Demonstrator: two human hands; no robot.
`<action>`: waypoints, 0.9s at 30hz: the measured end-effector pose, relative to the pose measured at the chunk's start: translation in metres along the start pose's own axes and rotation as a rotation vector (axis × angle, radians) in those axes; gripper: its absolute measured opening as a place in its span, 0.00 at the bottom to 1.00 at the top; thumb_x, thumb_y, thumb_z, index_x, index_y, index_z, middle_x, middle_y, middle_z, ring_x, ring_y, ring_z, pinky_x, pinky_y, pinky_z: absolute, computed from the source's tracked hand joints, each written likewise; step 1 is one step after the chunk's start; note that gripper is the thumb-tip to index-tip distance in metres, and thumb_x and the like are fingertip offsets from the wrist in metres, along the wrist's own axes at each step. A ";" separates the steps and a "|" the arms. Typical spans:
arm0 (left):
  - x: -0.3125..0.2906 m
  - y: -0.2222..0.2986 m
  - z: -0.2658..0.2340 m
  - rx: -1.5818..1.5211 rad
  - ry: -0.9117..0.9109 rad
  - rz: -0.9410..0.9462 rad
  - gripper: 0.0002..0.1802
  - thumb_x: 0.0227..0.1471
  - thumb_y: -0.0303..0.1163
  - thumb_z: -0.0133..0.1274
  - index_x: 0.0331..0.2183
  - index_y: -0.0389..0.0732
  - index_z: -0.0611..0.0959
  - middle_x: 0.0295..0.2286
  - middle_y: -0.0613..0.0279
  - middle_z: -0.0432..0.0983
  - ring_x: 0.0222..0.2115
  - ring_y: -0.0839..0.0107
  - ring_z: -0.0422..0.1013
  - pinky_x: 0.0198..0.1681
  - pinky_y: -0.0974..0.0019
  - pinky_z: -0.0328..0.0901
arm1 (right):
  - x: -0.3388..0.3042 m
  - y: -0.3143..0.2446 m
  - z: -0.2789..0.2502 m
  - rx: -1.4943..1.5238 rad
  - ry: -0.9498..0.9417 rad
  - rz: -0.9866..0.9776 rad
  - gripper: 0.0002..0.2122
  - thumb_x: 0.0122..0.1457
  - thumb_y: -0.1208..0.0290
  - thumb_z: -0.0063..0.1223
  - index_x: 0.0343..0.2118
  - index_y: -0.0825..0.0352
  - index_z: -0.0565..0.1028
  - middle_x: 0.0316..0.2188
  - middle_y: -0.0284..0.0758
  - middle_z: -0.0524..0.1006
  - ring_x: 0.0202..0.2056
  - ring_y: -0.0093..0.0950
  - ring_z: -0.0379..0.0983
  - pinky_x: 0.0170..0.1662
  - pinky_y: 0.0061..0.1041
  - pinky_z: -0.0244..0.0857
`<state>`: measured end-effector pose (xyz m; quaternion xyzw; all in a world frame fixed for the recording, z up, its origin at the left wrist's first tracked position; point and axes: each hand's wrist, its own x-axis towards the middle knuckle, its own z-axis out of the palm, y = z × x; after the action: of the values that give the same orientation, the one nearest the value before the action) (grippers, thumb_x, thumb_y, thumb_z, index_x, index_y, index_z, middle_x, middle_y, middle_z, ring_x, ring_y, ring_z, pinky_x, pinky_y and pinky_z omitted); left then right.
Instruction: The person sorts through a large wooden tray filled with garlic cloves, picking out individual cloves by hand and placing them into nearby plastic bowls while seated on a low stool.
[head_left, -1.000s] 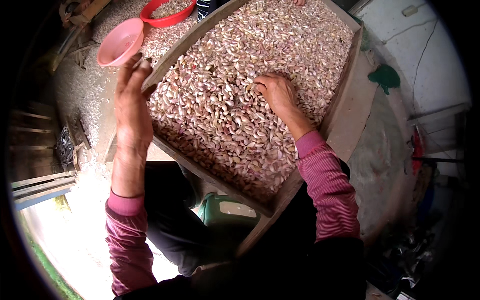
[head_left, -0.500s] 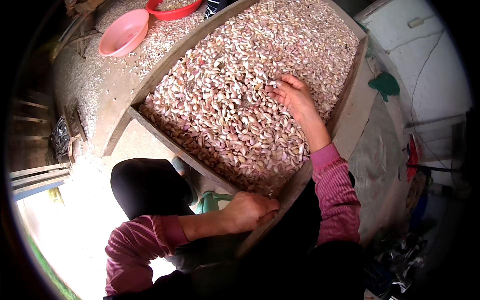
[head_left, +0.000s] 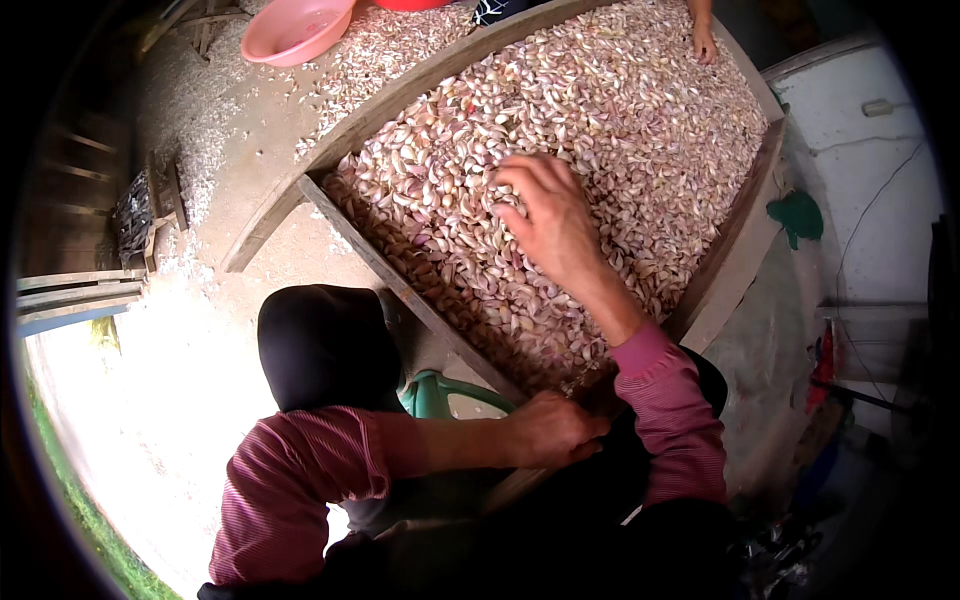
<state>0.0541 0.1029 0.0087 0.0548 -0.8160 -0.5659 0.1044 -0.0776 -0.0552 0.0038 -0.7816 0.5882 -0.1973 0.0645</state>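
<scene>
A wooden-sided tray (head_left: pixel 392 290) holds a broad heap of loose garlic cloves (head_left: pixel 480 270), pinkish and cream. Over the middle of the heap is my right hand (head_left: pixel 550 215), palm down. Its fingers are bent, with a gap between thumb and forefinger, and it appears to hold nothing. At the tray's near corner, my left hand (head_left: pixel 558 430) is closed with curled fingers, by the wooden edge. Whatever lies inside those fingers, if anything, is hidden.
Another person's hand (head_left: pixel 704 45) touches the cloves at the far right. A pink basin (head_left: pixel 298 32) and part of a red basin (head_left: pixel 412 3) stand on the floor beyond the tray. By my knees is a green plastic stool (head_left: pixel 430 392). Scattered cloves cover the floor at the far left.
My right hand has gone from a fingertip pinch to a looser, spread shape, moving left over the heap. The view has shifted, and another person's hand now shows at the far right.
</scene>
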 end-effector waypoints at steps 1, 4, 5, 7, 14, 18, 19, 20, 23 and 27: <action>0.002 -0.001 -0.001 -0.004 -0.013 -0.003 0.11 0.52 0.38 0.56 0.33 0.41 0.78 0.21 0.52 0.77 0.27 0.52 0.77 0.33 0.48 0.70 | 0.012 -0.017 0.027 0.017 -0.040 -0.128 0.17 0.60 0.71 0.56 0.52 0.62 0.73 0.55 0.37 0.70 0.60 0.33 0.60 0.64 0.44 0.53; 0.005 -0.013 0.007 0.110 -0.102 0.004 0.12 0.52 0.39 0.56 0.36 0.42 0.79 0.25 0.52 0.78 0.29 0.53 0.77 0.35 0.49 0.71 | 0.053 -0.068 0.081 0.077 0.012 -0.407 0.15 0.57 0.76 0.49 0.48 0.63 0.74 0.56 0.39 0.68 0.63 0.38 0.57 0.64 0.53 0.49; 0.011 -0.001 -0.011 0.052 -0.174 -0.085 0.18 0.51 0.39 0.56 0.42 0.41 0.78 0.37 0.49 0.79 0.39 0.52 0.76 0.43 0.51 0.71 | 0.066 -0.070 0.094 0.120 0.012 -0.386 0.15 0.57 0.75 0.48 0.47 0.63 0.74 0.56 0.38 0.69 0.63 0.39 0.56 0.64 0.53 0.47; 0.009 0.000 -0.012 -0.211 -0.040 -0.178 0.20 0.51 0.39 0.56 0.45 0.41 0.78 0.44 0.48 0.75 0.46 0.51 0.72 0.48 0.53 0.68 | 0.089 -0.074 0.114 0.169 0.009 -0.353 0.14 0.57 0.75 0.45 0.46 0.62 0.75 0.54 0.36 0.70 0.62 0.40 0.57 0.64 0.54 0.44; 0.010 -0.009 -0.007 -0.199 0.092 -0.175 0.10 0.51 0.36 0.53 0.33 0.40 0.79 0.25 0.44 0.77 0.30 0.44 0.75 0.37 0.46 0.69 | 0.030 -0.018 0.059 -0.026 -0.202 -0.354 0.21 0.54 0.66 0.59 0.52 0.56 0.70 0.58 0.37 0.63 0.63 0.36 0.53 0.67 0.52 0.38; 0.012 -0.003 -0.012 -0.218 0.084 -0.265 0.08 0.51 0.34 0.53 0.32 0.41 0.78 0.26 0.44 0.77 0.32 0.45 0.76 0.38 0.47 0.70 | -0.005 0.055 0.015 -0.346 -0.199 0.068 0.26 0.60 0.58 0.56 0.61 0.54 0.66 0.66 0.36 0.55 0.68 0.41 0.45 0.67 0.56 0.38; 0.013 -0.002 -0.014 -0.210 0.085 -0.261 0.08 0.51 0.34 0.53 0.32 0.41 0.78 0.27 0.45 0.77 0.33 0.45 0.76 0.38 0.47 0.70 | -0.011 0.070 -0.003 -0.330 -0.121 0.103 0.26 0.60 0.61 0.56 0.61 0.56 0.66 0.65 0.37 0.57 0.67 0.41 0.47 0.67 0.54 0.41; 0.015 -0.001 -0.014 -0.206 0.080 -0.255 0.08 0.50 0.34 0.53 0.32 0.41 0.79 0.27 0.46 0.78 0.33 0.46 0.76 0.38 0.48 0.70 | -0.016 0.076 -0.018 -0.314 -0.045 0.145 0.26 0.60 0.64 0.57 0.61 0.57 0.66 0.64 0.38 0.59 0.66 0.42 0.49 0.66 0.51 0.44; 0.018 -0.003 -0.017 -0.201 0.022 -0.313 0.09 0.50 0.35 0.53 0.34 0.42 0.80 0.29 0.47 0.79 0.35 0.47 0.76 0.39 0.49 0.70 | -0.012 0.070 -0.022 -0.258 0.075 0.107 0.23 0.59 0.70 0.56 0.58 0.60 0.69 0.59 0.38 0.66 0.63 0.41 0.56 0.63 0.44 0.49; 0.021 -0.008 -0.015 -0.215 0.009 -0.320 0.10 0.50 0.34 0.52 0.36 0.44 0.82 0.31 0.47 0.79 0.36 0.49 0.77 0.41 0.50 0.71 | 0.015 0.028 -0.008 -0.018 0.042 0.019 0.16 0.59 0.75 0.55 0.50 0.63 0.75 0.50 0.36 0.74 0.55 0.37 0.66 0.58 0.38 0.59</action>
<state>0.0363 0.0822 0.0084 0.1749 -0.7311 -0.6591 0.0217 -0.1026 -0.0770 0.0055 -0.7723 0.5984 -0.2079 0.0467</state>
